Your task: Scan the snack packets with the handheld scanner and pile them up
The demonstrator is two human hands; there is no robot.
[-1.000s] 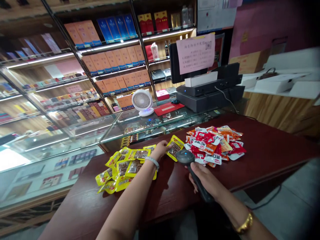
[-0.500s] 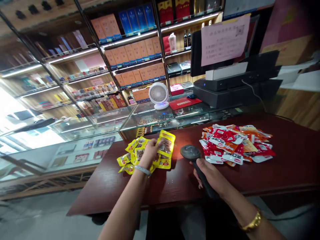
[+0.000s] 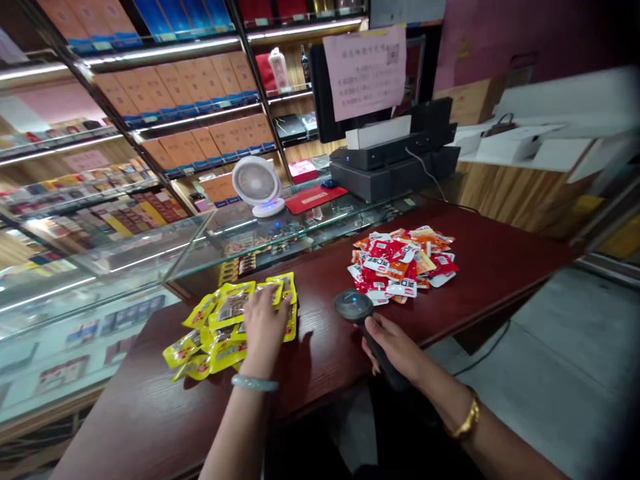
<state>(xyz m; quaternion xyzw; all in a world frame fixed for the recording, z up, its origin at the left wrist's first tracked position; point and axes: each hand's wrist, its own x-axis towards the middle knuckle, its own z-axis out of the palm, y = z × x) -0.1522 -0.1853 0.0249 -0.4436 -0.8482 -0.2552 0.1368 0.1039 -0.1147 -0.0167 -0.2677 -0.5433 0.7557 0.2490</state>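
My left hand [image 3: 264, 319] rests over a pile of yellow snack packets [image 3: 227, 353], its thumb and fingers apart on the top ones. Its fingertips are slightly blurred, and the hand hides some of the packets. My right hand [image 3: 395, 347] is wrapped around the handle of a black barcode scanner [image 3: 354, 305], whose head tilts up and left above the table. Beyond the scanner lies a heap of red, white and orange snack packets [image 3: 395, 257], touched by neither hand.
Both piles lie on a dark red wooden table [image 3: 320, 360]. Behind it, a glass display counter [image 3: 240, 230] holds a white fan [image 3: 257, 183], a red mat [image 3: 316, 199] and a black till with a monitor [image 3: 367, 177]. Shelves of boxes [image 3: 175, 87] line the wall.
My left hand has gone from gripping a yellow packet near the scanner to resting spread on the yellow pile. The view has swung right. My right hand still grips the scanner.
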